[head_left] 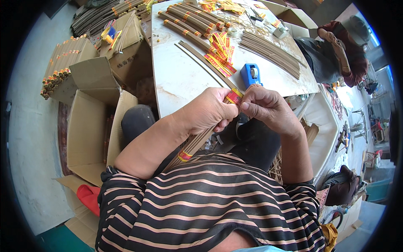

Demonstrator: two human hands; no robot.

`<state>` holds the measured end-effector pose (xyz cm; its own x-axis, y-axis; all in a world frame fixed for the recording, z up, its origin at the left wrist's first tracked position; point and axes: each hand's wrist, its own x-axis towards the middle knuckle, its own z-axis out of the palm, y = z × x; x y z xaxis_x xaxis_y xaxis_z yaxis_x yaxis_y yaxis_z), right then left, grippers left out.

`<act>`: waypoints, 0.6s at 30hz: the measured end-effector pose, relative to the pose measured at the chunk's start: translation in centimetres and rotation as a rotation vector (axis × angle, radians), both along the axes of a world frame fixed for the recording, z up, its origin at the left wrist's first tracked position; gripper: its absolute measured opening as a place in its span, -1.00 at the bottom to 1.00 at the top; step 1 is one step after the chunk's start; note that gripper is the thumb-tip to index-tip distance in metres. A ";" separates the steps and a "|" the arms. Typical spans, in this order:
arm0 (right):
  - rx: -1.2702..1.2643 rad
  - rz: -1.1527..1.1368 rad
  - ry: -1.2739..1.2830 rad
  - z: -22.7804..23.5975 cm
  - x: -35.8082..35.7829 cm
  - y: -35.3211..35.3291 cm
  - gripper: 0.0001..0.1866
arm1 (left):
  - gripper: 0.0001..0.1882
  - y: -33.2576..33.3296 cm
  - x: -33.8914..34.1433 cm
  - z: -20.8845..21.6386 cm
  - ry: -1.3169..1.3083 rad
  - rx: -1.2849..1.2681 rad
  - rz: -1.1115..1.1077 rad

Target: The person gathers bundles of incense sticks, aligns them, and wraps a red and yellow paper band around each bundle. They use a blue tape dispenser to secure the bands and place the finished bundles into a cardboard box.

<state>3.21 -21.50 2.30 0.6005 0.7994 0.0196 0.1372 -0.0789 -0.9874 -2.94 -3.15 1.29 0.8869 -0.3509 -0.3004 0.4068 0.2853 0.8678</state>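
Note:
My left hand [208, 111] grips a long bundle of brown incense sticks [194, 143] that slants down toward my striped shirt. A red and yellow paper label [233, 97] wraps the bundle's upper end, and another band circles it near my chest. My right hand [266, 106] pinches that upper label with thumb and fingers, touching the left hand. Both hands sit just in front of the white table's [178, 80] near edge.
On the table lie loose red and yellow labels [221, 52], a blue tape dispenser [251, 74], banded stick bundles [189, 21] and loose sticks [273, 51]. Open cardboard boxes [90, 126] stand at my left. Another person [336, 52] sits at the table's far right.

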 end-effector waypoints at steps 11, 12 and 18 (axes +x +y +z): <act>-0.114 -0.060 -0.069 0.5 -0.2 0.5 -0.84 | -0.82 0.1 0.0 -0.3 0.007 0.031 0.017; -0.128 -0.073 -0.106 0.5 -0.3 0.6 -0.84 | -0.82 0.1 0.1 -0.4 0.003 0.033 0.016; -0.191 -0.137 -0.249 0.2 -0.4 0.8 -0.78 | -0.80 0.1 0.1 -0.2 -0.006 0.065 -0.010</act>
<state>2.86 -20.69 2.54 0.6983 0.7148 0.0364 0.3472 -0.2939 -0.8906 -2.86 -3.00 1.10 0.8856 -0.3391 -0.3174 0.4037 0.2241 0.8870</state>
